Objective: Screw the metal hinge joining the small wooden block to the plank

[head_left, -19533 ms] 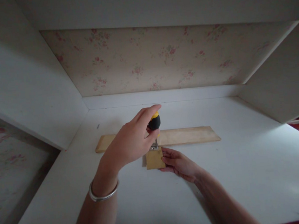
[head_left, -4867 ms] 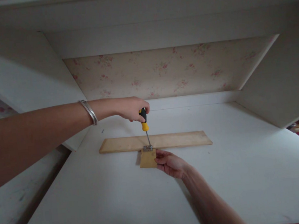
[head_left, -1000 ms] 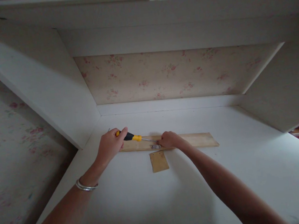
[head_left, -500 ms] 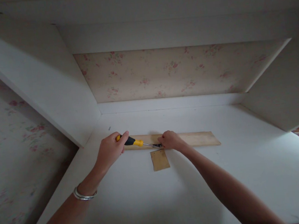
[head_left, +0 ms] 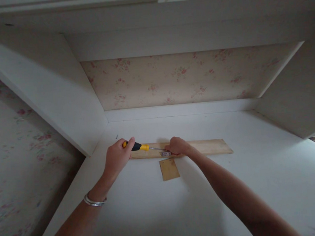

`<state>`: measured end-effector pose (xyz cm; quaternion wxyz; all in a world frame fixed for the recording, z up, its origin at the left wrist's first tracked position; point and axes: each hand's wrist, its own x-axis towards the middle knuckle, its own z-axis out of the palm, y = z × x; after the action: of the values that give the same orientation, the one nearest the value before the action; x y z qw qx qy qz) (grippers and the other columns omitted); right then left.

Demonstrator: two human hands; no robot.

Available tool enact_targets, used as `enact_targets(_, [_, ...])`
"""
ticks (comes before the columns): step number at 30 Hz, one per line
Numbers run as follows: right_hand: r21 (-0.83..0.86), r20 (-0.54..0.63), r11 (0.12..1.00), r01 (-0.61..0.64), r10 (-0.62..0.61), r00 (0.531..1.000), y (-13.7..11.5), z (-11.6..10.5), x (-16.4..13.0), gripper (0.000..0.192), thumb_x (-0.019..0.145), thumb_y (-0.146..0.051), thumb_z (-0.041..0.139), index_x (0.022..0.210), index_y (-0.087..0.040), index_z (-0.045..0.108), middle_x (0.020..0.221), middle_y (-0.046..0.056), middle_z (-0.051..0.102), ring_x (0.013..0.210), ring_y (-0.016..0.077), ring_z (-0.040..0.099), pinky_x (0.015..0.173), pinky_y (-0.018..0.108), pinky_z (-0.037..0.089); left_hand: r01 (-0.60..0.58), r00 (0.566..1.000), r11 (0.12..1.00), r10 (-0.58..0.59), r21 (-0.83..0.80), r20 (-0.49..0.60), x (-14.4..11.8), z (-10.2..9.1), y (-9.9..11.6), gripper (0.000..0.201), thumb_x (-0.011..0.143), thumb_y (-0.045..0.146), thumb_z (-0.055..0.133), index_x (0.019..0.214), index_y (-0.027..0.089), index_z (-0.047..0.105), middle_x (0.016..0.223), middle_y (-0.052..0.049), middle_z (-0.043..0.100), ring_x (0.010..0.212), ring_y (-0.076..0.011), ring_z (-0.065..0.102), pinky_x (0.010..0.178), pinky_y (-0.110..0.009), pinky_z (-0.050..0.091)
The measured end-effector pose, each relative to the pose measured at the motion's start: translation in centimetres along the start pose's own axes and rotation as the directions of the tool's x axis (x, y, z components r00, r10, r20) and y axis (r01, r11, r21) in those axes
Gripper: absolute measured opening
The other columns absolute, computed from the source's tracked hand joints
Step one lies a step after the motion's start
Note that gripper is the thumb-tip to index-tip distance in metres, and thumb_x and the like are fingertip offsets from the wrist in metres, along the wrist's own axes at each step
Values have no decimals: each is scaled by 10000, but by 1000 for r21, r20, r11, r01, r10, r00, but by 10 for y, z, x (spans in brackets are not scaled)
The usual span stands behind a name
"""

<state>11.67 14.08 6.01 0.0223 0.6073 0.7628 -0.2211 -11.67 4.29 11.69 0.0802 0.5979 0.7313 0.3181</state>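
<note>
My left hand (head_left: 117, 156) is closed round the yellow and black handle of a screwdriver (head_left: 141, 146). Its thin shaft slants right, toward the fingers of my right hand (head_left: 177, 146); the tip is hidden or too small to make out. Those fingers are curled over a small silver metal fitting with holes (head_left: 165, 153), which they hold at a long pale wooden board (head_left: 210, 146). Part of the fitting is covered by the fingers. The board lies flat on the white surface, and just in front of it is a small tan square piece (head_left: 170, 169) with small dark holes along its top edge.
A white desktop (head_left: 143, 204) extends round the board. A tiny screw-like piece (head_left: 117, 136) lies at the back left. White side panels (head_left: 51, 83) stand left and right, and a low shelf (head_left: 183, 35) overhangs the back. Floral wallpaper (head_left: 181, 78) shows behind.
The screwdriver's shaft has risen slightly away from the metal fitting, which now shows brighter and flatter. Both hands stay at nearly the same place. The view has tilted up a little.
</note>
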Motion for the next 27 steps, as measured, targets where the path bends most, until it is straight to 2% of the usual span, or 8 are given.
enact_targets(3, [124, 104, 992, 27, -40, 994, 3, -4, -3, 296, 795, -325, 543, 643, -120, 692, 714, 175, 703, 654, 232, 668, 582, 272, 476, -6, 1000, 1000, 5, 5, 26, 0, 4, 2, 486, 858, 580, 409, 546, 213, 475, 425, 28, 511, 480, -157, 514, 533, -255, 326])
enact_targets(6, [258, 153, 965, 39, -81, 985, 8, -4, -10, 347, 830, -287, 457, 584, -148, 658, 652, 114, 699, 533, 173, 627, 513, 240, 461, 6, 998, 1000, -6, -7, 58, -3, 4, 6, 478, 854, 576, 414, 549, 213, 476, 422, 29, 515, 474, -157, 519, 526, -255, 326])
enact_targets(10, [351, 111, 934, 67, -113, 987, 15, -4, -21, 344, 820, -238, 408, 583, -150, 642, 611, 80, 682, 513, 152, 604, 505, 228, 440, 4, 997, 999, -1, -37, 73, -12, 0, 8, 465, 856, 575, 414, 579, 213, 507, 427, 29, 523, 458, -156, 520, 516, -254, 338])
enact_targets(16, [341, -44, 926, 162, -157, 987, 21, -2, -37, 345, 802, -224, 444, 488, -186, 581, 494, 20, 605, 487, 131, 545, 532, 223, 384, 6, 996, 999, -3, -42, 84, -23, 0, 3, 442, 856, 584, 426, 681, 214, 591, 447, 31, 531, 480, -165, 544, 519, -249, 357])
enact_targets(21, [356, -178, 918, 173, -115, 977, 22, 7, -40, 351, 860, -239, 389, 622, -174, 640, 616, 26, 664, 551, 126, 574, 556, 214, 390, 51, 995, 994, -42, -97, 93, -35, 5, -9, 457, 858, 581, 435, 627, 207, 560, 454, 24, 539, 462, -159, 541, 510, -247, 374])
enact_targets(24, [366, -209, 911, 189, -117, 971, 18, 15, -34, 340, 878, -245, 381, 744, -169, 684, 695, 30, 696, 597, 126, 605, 573, 207, 412, 155, 982, 965, -127, -210, 140, -52, 9, -22, 442, 855, 580, 452, 645, 207, 560, 460, 25, 543, 445, -156, 534, 483, -245, 382])
enact_targets(27, [345, -230, 909, 234, -159, 960, 7, 20, -22, 319, 885, -255, 400, 837, -182, 707, 756, 27, 709, 650, 133, 625, 611, 210, 429, 277, 957, 896, -225, -348, 182, -75, 19, -38, 429, 848, 588, 465, 671, 209, 556, 481, 21, 551, 438, -161, 528, 453, -250, 391])
